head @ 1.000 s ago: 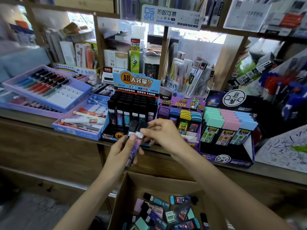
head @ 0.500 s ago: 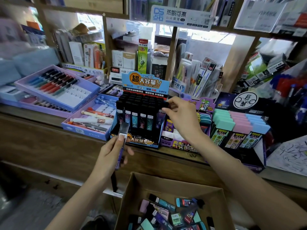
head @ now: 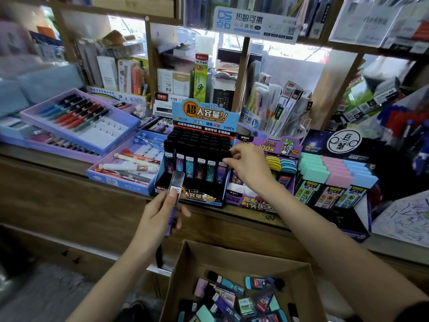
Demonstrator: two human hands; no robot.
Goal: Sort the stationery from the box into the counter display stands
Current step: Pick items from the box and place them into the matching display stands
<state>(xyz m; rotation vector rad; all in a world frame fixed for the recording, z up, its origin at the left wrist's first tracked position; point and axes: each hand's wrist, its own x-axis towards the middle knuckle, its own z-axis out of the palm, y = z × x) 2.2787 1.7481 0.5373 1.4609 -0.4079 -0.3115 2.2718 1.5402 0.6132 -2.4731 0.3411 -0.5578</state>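
Currently left hand [head: 157,219] grips one lead tube [head: 173,198]; right hand [head: 249,169] pinches a capped tube [head: 226,154] in the full-looking lead stand [head: 199,145]. Below, cardboard box [head: 234,256] holds mixed tubes [head: 226,282], erasers [head: 205,314].

Box: we see a brown cardboard box [head: 232,256] standing open below the counter edge, nearest to us.
Loose stock: inside it we see a jumble of slim cases and pastel erasers [head: 232,298] lying at all angles.
Purple lead case [head: 176,182]: we see the left hand [head: 157,217] holding it nearly upright, in front of the lead stand's lower left corner.
Lead stand [head: 202,197]: blue and black, on the counter; we see rows of upright black-capped cases, labels facing us.
End case [head: 226,153]: it stands at the right end of a row, and we see the right hand [head: 250,168] pinching its black cap.
Eraser stand [head: 343,217]: black, further right on the counter; we see green, pink and blue blocks in rows.
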